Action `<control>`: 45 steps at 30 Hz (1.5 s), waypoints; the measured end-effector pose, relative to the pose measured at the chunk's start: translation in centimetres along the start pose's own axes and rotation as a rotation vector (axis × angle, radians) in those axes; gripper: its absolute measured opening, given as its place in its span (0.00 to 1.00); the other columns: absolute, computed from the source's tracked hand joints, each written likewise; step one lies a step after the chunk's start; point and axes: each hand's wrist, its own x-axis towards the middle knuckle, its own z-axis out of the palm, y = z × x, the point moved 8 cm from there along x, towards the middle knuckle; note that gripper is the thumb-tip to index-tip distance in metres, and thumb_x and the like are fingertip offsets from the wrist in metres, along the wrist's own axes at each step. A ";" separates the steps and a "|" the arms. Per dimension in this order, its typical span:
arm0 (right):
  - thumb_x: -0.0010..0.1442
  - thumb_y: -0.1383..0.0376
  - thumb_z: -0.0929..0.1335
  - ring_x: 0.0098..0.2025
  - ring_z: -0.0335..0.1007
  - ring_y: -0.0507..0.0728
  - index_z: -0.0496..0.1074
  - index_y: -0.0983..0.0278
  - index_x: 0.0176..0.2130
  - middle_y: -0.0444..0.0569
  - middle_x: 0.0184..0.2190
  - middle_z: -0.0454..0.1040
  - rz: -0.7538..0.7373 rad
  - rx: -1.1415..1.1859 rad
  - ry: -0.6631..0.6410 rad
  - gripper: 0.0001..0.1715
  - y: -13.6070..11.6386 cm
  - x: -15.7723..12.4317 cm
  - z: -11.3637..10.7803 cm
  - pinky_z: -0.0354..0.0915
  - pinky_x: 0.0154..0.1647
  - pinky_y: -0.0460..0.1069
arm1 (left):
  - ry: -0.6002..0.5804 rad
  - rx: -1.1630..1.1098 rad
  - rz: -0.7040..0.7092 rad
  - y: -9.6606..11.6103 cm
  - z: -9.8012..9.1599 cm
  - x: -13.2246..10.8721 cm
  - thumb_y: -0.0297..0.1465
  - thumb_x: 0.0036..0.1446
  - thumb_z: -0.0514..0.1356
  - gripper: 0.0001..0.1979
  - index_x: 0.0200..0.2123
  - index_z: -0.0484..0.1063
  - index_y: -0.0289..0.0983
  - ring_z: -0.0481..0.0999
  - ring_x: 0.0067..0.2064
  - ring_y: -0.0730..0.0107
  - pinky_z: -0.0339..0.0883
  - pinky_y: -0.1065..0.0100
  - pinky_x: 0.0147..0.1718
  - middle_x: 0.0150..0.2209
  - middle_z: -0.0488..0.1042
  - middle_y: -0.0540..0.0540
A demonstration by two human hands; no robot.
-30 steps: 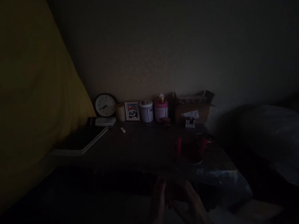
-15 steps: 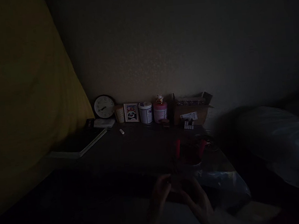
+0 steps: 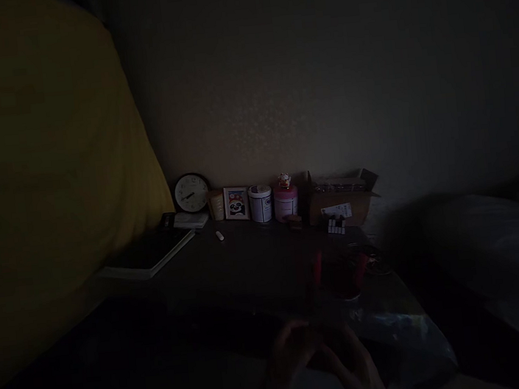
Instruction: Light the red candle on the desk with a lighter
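Observation:
The scene is very dark. My left hand (image 3: 291,349) is at the lower middle, at the near side of the table, with its fingers curled together. Close against it, my right hand (image 3: 351,357) has its fingers bent inward, and the fingertips of both hands meet. Whatever lies between them is too dark to make out. Just beyond the hands stand two red upright pieces (image 3: 361,268) beside a dark shape; their kind is unclear.
Along the wall stand a round clock (image 3: 191,193), a framed panda picture (image 3: 236,204), a white tub (image 3: 261,204), a pink tub (image 3: 286,204) with a cat figurine (image 3: 284,181), and a cardboard box (image 3: 341,206). A large book (image 3: 151,260) lies left, beside a yellow curtain (image 3: 56,177).
The view has shifted, so the table things appear slightly lower and further right. My hands have drawn closer together, fingertips now touching.

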 end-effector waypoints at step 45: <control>0.46 0.52 0.73 0.35 0.75 0.59 0.77 0.66 0.36 0.53 0.32 0.78 0.279 0.483 0.339 0.23 3.4 0.4 -3.6 0.70 0.34 0.47 | -0.154 -0.275 0.105 0.5 0.6 0.0 0.31 0.55 0.60 0.13 0.45 0.74 0.37 0.72 0.51 0.56 0.62 0.57 0.51 0.47 0.76 0.41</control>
